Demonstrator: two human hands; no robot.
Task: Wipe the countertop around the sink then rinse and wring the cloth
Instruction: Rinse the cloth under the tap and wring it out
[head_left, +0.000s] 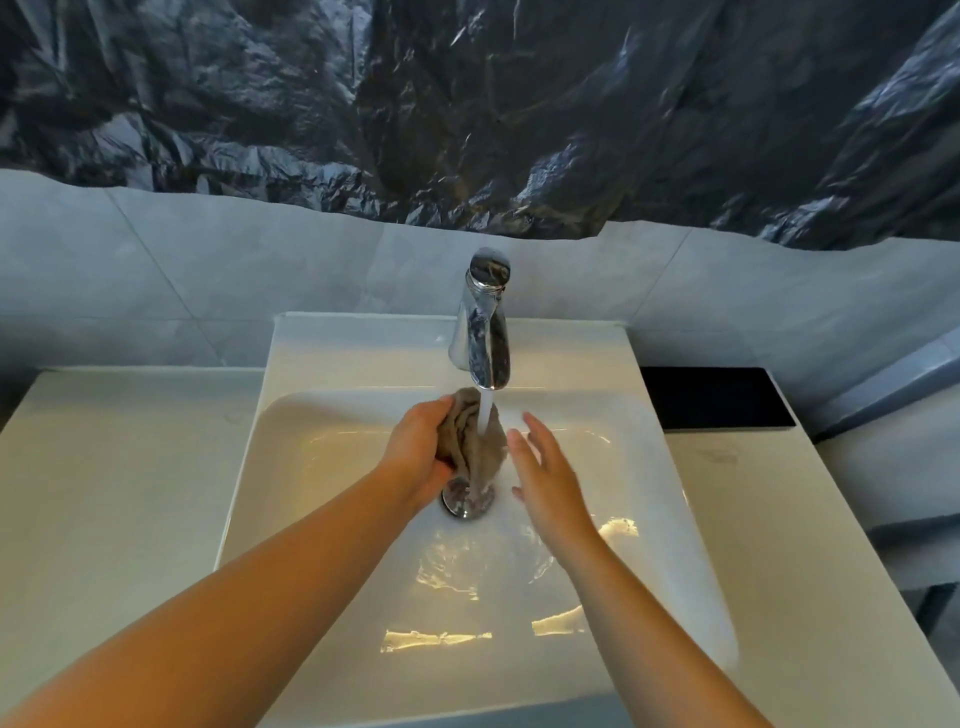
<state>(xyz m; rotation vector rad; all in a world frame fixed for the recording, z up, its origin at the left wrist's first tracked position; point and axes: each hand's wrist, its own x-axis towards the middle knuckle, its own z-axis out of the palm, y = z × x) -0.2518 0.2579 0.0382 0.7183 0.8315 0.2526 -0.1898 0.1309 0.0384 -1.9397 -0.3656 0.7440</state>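
Both bare forearms are stretched from the near edge toward the far middle. The left hand (421, 452) is curled around a bunched grey-brown cloth (480, 441). The right hand (545, 480) is held just right of it, fingers straight and spread, palm turned leftward; contact with the cloth cannot be told.
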